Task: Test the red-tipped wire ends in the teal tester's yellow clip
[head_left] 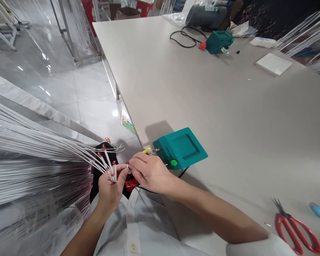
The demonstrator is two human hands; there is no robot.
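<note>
Scissors, green device on table

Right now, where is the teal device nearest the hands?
In the head view, the teal device sits slightly below and right of centre, on the table near its left edge, just beyond the right hand.

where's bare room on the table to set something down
Free: the table between the near green device and the far one, and between the near device and the scissors. Crowded: left of the near device, around the right hand, left hand and white wires.
</note>
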